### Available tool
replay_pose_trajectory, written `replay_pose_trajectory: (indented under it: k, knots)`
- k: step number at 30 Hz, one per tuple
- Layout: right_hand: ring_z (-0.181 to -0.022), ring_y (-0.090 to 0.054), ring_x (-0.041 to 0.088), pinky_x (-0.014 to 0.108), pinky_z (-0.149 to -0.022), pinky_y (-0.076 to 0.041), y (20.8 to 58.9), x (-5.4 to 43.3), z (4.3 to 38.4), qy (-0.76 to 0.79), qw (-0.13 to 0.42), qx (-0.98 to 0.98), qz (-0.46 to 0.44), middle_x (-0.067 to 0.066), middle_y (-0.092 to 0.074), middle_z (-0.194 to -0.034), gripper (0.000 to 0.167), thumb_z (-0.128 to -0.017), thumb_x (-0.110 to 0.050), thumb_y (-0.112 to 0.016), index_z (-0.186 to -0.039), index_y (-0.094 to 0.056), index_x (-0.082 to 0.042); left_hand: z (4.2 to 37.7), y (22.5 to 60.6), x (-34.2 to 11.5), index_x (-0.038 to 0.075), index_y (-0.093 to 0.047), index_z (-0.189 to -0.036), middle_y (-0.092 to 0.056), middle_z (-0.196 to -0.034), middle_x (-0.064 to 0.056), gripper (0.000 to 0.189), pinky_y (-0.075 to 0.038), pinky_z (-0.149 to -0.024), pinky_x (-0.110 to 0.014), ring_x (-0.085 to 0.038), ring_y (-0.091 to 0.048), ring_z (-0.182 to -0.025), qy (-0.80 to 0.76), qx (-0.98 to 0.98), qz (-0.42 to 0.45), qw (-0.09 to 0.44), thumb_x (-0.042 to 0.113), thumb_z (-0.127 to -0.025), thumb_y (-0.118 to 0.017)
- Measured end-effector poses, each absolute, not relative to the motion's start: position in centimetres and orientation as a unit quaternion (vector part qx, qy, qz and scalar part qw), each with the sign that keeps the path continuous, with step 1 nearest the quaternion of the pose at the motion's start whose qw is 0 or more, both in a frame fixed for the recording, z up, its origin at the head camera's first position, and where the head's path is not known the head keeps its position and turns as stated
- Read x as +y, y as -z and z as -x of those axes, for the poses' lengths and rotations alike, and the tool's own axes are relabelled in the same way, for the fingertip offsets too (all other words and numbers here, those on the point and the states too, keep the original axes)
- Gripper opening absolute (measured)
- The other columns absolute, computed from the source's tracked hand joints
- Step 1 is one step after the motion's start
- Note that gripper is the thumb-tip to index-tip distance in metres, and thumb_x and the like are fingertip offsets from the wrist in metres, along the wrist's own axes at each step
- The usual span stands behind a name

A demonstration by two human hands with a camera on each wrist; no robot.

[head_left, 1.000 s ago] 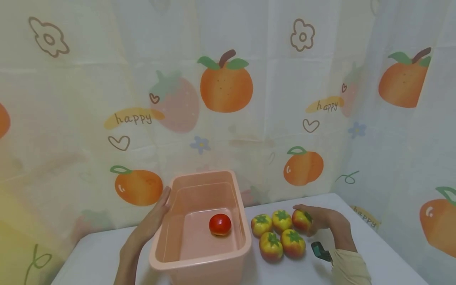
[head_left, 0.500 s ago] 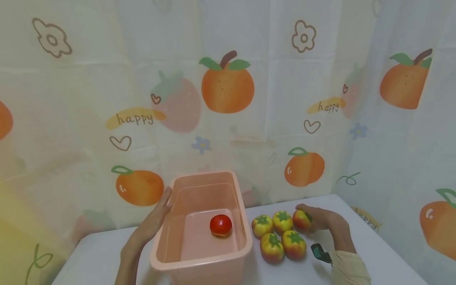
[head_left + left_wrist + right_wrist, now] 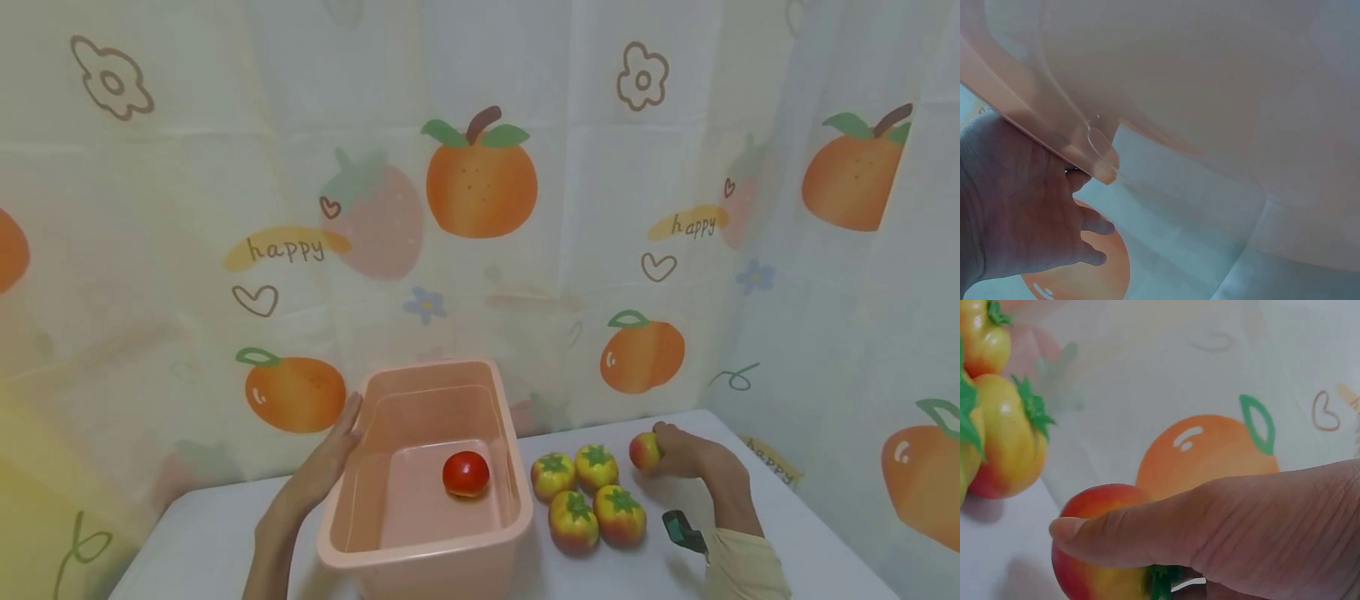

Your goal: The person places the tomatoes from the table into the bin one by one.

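Note:
My right hand (image 3: 686, 454) grips a yellow-and-red tomato (image 3: 646, 452) with a green leafy top. In the right wrist view the thumb (image 3: 1104, 540) lies across this tomato (image 3: 1100, 575), and the other fingers are mostly hidden. Several similar tomatoes (image 3: 573, 521) sit grouped on the table just left of that hand. My left hand (image 3: 330, 458) rests along the left side of a pink plastic basin (image 3: 427, 552), its fingers fairly straight. From the left wrist, the palm (image 3: 1022, 200) shows beneath the basin's rim (image 3: 1047, 140). A red tomato (image 3: 466, 474) lies inside the basin.
The white table (image 3: 210, 533) meets a fruit-print curtain (image 3: 555, 250) at the back and right. A dark green device (image 3: 682, 531) hangs by the right wrist, near the beige sleeve (image 3: 744, 562).
My right hand has moved to the right with its tomato, drawing it away from the others. The left hand and the basin stay in place.

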State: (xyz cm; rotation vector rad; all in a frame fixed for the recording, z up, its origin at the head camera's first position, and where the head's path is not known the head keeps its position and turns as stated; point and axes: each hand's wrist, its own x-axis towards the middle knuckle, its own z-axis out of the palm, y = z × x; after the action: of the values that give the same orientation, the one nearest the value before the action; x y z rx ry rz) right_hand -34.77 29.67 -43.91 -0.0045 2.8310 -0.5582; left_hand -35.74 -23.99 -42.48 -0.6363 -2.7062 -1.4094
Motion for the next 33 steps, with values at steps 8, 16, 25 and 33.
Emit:
replay_pose_trajectory:
  k: [8, 16, 25, 33]
  knots:
    - [-0.094, -0.053, 0.025, 0.038, -0.078, -0.049, 42.2, 29.4, 33.8, 0.235, 0.095, 0.967, 0.019, 0.009, -0.054, -0.103, 0.059, -0.09, -0.037, -0.078, -0.125, -0.05, 0.0, 35.7, 42.5, -23.9, -0.001, -0.009, -0.166, 0.003, -0.174, -0.028, 0.065, 0.0, -0.12, -0.081, -0.057, 0.003, -0.159, 0.453, -0.868, 0.203, 0.008, 0.028, -0.112, -0.033]
    - [-0.094, -0.055, 0.025, 0.036, -0.075, -0.05, 40.3, 28.9, 33.1, 0.247, 0.024, 0.967, 0.058, 0.017, -0.048, -0.114, 0.083, -0.09, -0.048, -0.075, -0.145, -0.039, 0.003, 35.7, 42.5, -23.9, 0.0, -0.007, -0.166, 0.005, -0.175, -0.026, 0.065, 0.002, -0.12, -0.081, -0.056, 0.005, -0.16, 0.455, -0.867, 0.202, 0.008, 0.029, -0.113, -0.03]
    - [-0.085, -0.058, 0.021, 0.031, -0.067, -0.048, 39.1, 28.2, 32.5, 0.228, -0.101, 0.966, 0.069, 0.012, -0.056, -0.107, 0.083, -0.086, -0.062, -0.077, -0.135, -0.044, -0.004, 35.7, 42.3, -23.8, -0.001, -0.008, -0.166, 0.005, -0.174, -0.028, 0.065, 0.001, -0.12, -0.082, -0.057, 0.004, -0.159, 0.456, -0.866, 0.206, 0.008, 0.028, -0.113, -0.031]
    - [-0.074, -0.055, 0.017, 0.027, -0.061, -0.042, 38.8, 27.3, 32.5, 0.199, -0.167, 0.964, 0.05, 0.004, -0.062, -0.088, 0.077, -0.086, -0.068, -0.072, -0.124, -0.055, -0.003, 35.8, 42.5, -24.0, -0.002, -0.009, -0.166, 0.005, -0.174, -0.028, 0.064, 0.001, -0.121, -0.081, -0.057, 0.004, -0.159, 0.453, -0.867, 0.208, 0.009, 0.027, -0.113, -0.031]
